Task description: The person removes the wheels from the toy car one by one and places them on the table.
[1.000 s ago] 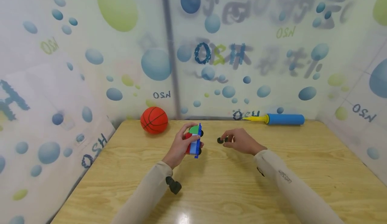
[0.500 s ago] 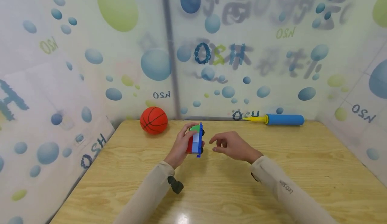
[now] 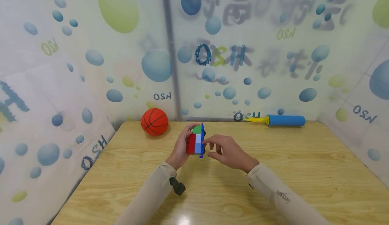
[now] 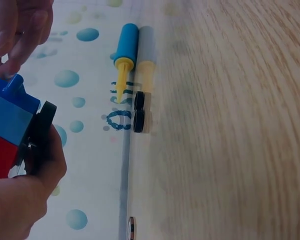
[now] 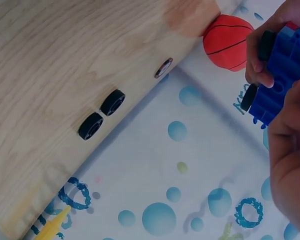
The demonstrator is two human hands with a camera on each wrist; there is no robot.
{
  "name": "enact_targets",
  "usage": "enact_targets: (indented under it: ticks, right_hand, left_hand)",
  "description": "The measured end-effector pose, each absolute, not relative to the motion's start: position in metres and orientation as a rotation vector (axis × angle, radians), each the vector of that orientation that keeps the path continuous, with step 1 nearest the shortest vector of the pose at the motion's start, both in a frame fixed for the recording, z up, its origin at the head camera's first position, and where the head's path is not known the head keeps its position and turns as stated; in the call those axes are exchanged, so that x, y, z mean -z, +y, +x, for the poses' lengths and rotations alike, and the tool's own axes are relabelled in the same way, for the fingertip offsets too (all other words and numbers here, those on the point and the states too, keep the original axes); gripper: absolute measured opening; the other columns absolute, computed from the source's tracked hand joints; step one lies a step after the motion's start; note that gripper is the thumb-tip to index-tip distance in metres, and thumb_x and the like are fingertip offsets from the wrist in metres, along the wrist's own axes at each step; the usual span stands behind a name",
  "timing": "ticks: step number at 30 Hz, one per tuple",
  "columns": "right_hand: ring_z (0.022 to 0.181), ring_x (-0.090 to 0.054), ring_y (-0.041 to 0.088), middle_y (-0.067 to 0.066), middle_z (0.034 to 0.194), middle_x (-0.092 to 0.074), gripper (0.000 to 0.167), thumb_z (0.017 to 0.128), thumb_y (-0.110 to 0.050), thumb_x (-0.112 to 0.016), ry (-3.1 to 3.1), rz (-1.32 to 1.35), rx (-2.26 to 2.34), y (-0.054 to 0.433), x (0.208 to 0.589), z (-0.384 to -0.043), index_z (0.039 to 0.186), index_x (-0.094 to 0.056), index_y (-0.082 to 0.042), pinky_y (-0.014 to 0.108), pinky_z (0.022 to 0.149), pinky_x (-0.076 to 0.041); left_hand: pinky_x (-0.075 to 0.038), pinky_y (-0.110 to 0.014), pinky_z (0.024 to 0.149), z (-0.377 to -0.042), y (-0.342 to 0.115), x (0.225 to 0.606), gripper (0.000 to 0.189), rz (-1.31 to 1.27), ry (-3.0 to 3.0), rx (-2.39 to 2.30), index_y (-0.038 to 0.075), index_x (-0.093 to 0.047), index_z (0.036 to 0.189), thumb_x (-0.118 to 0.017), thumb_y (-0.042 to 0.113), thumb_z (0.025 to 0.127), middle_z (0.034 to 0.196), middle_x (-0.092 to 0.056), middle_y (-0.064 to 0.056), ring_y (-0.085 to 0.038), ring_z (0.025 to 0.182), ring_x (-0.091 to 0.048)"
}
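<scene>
My left hand (image 3: 180, 149) grips a toy block car (image 3: 197, 144) with a blue base, red, light blue and green blocks. The car is turned on its side, so the blue underside faces right. In the right wrist view, two black wheels show along one side of the base. My right hand (image 3: 232, 152) is beside that base, fingers bent and thumb apart from the index finger; the index fingertip is at or against the base. Nothing shows in its grasp. Two loose black wheels (image 5: 102, 114) stand on the table, hidden behind my right hand in the head view.
A red toy basketball (image 3: 154, 121) sits at the table's back left. At the back right lies a blue hand pump (image 3: 286, 120) with a yellow nozzle. A small round disc (image 5: 164, 68) is near the table's back edge. Patterned walls surround the wooden table (image 3: 273, 174).
My right hand has come away from the loose wheels on the table and moved left to the car's base. The left hand still grips the car, turned slightly.
</scene>
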State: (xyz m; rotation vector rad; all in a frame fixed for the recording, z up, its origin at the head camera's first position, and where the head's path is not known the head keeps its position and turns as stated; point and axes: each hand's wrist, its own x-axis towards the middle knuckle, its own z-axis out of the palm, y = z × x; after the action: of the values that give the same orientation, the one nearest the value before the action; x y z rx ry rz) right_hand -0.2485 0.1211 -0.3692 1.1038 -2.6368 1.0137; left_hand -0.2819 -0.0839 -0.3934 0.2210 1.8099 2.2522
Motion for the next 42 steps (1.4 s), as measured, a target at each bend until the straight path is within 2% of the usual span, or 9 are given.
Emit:
enact_targets:
  ticks: [7,13,20,26,33,42]
  right_hand:
    - [0.062,-0.049,0.001,0.001,0.098,-0.063,0.041,0.085,-0.014,-0.080,-2.572,1.060,-1.017,0.113,0.369,-0.244,0.123,-0.068,-0.014,0.018,0.061,-0.050]
    - [0.064,-0.049,0.003,0.004,0.104,-0.060,0.045,0.081,-0.015,-0.083,-2.520,0.986,-0.943,0.106,0.372,-0.242,0.124,-0.068,-0.015,0.016,0.060,-0.048]
    - [0.074,-0.053,0.014,0.007,0.115,-0.054,0.045,0.082,-0.021,-0.084,-2.483,0.995,-0.700,0.100,0.377,-0.241,0.125,-0.069,-0.018,0.016,0.065,-0.048]
    - [0.081,-0.052,0.013,0.010,0.119,-0.054,0.047,0.081,-0.020,-0.084,-2.449,1.005,-0.606,0.097,0.380,-0.243,0.125,-0.069,-0.021,0.017,0.066,-0.049]
    - [0.074,-0.053,0.010,0.007,0.115,-0.055,0.046,0.081,-0.019,-0.084,-2.445,0.962,-0.561,0.094,0.385,-0.247,0.124,-0.068,-0.019,0.017,0.065,-0.051]
    - [0.068,-0.061,0.010,0.006,0.109,-0.060,0.055,0.077,-0.019,-0.088,-2.388,0.853,-0.552,0.092,0.392,-0.251,0.126,-0.065,-0.015,0.023,0.066,-0.058]
  left_hand:
    - [-0.053,-0.028,0.078,-0.283,-0.081,0.392,0.047,0.236,1.806,-2.278,0.024,-0.038,0.149,-0.023,0.027,0.105,0.126,-0.048,-0.009,-0.018,0.100,-0.056]
    - [-0.052,-0.026,0.076,-0.281,-0.079,0.391,0.041,0.221,1.763,-2.333,0.026,-0.040,0.146,-0.025,0.027,0.108,0.125,-0.047,-0.005,-0.016,0.100,-0.054]
    - [-0.050,-0.025,0.082,-0.283,-0.076,0.390,0.041,0.191,1.749,-2.363,0.024,-0.036,0.150,-0.027,0.025,0.110,0.137,-0.042,-0.013,-0.020,0.109,-0.050]
    - [-0.050,-0.025,0.080,-0.284,-0.075,0.391,0.042,0.149,1.781,-2.375,0.027,-0.035,0.152,-0.029,0.026,0.110,0.139,-0.040,-0.015,-0.025,0.112,-0.049]
    - [-0.050,-0.021,0.085,-0.282,-0.069,0.392,0.043,0.103,1.838,-2.395,0.025,-0.032,0.152,-0.036,0.026,0.110,0.146,-0.036,-0.023,-0.028,0.119,-0.047]
    - [-0.051,-0.026,0.091,-0.277,-0.060,0.393,0.047,0.079,1.822,-2.419,0.024,-0.031,0.152,-0.043,0.032,0.108,0.145,-0.040,-0.019,-0.023,0.116,-0.051]
